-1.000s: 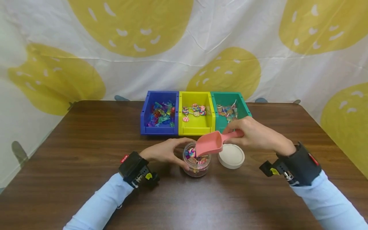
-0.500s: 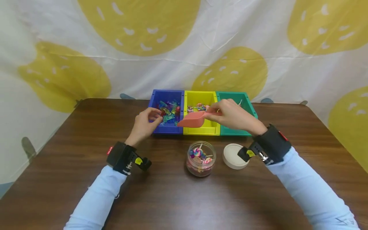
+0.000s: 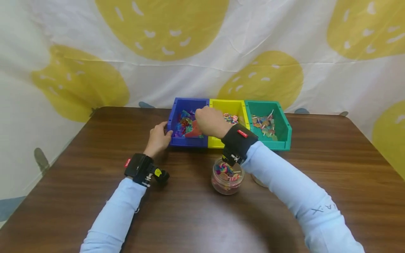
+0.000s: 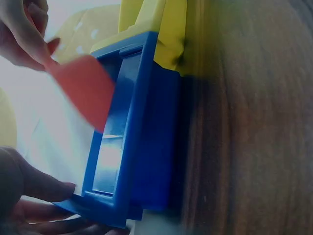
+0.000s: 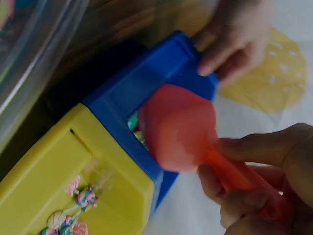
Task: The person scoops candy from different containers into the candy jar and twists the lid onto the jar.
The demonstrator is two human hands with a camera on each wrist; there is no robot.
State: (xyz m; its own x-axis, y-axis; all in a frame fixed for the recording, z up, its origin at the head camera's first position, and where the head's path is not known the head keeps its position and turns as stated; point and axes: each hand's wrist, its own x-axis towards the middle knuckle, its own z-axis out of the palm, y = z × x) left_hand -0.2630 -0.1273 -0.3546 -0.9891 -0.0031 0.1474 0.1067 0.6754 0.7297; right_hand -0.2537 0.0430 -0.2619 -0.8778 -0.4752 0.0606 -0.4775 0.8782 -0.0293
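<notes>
My right hand (image 3: 211, 121) grips a pink scoop (image 5: 178, 129) by its handle, and the scoop's bowl dips into the blue bin (image 3: 190, 142). Shiny, clear coloured pieces (image 3: 183, 124) lie in that bin, partly hidden by the scoop. My left hand (image 3: 158, 140) holds the bin's left wall, the thumb over the rim and the fingers along the outside, as the left wrist view (image 4: 39, 196) shows. In front of the bins stands an uncapped glass jar (image 3: 227, 184), filled with small lollipop-like pieces.
A yellow bin (image 3: 216, 143) with swirled lollipop pieces and a green bin (image 3: 281, 144) with small stick pieces adjoin the blue one. A white lid (image 3: 259, 181) lies right of the jar, mostly under the right sleeve. A patterned cloth (image 3: 190, 77) hangs behind the table.
My left hand has let go of the jar and moved to the blue bin's left wall. My right hand has carried the scoop from over the jar leftward into the blue bin.
</notes>
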